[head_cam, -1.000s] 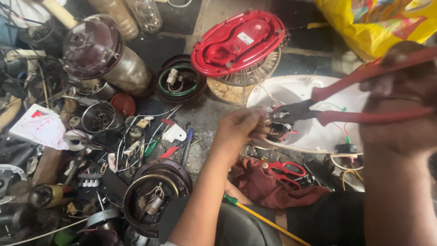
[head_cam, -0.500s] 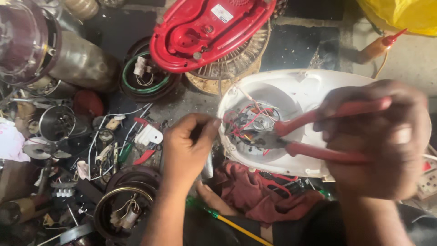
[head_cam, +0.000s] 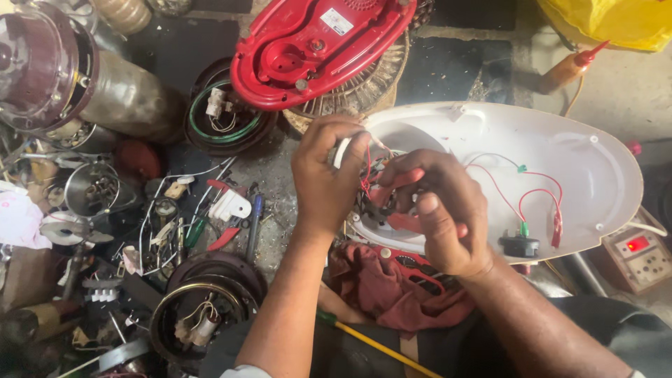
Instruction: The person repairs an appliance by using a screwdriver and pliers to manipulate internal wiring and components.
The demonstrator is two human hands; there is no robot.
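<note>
My right hand (head_cam: 441,217) has its grip closed around the red handles of a pair of pliers (head_cam: 406,199), the tool's nose hidden among the wiring under my fingers. Just to the left of that grip, my left hand (head_cam: 329,175) pinches a white wire (head_cam: 341,148) between curled fingers, right at the rim of the white appliance shell (head_cam: 560,147), which lies open side up beneath both hands. Red wires (head_cam: 532,192) loop across the shell's inside to the right of my grip, ending near a black knob (head_cam: 519,245). Below the grip, a dark red cloth (head_cam: 392,290) lies bunched against my lap. Above it, a red appliance base (head_cam: 315,45) rests upside down on a round wire grille. Far to the left of my grip, small tools and loose parts (head_cam: 210,217) litter the floor, with a round motor housing (head_cam: 224,115) beyond them. At the far right sits a small meter box (head_cam: 637,255) with a red lit display.
</note>
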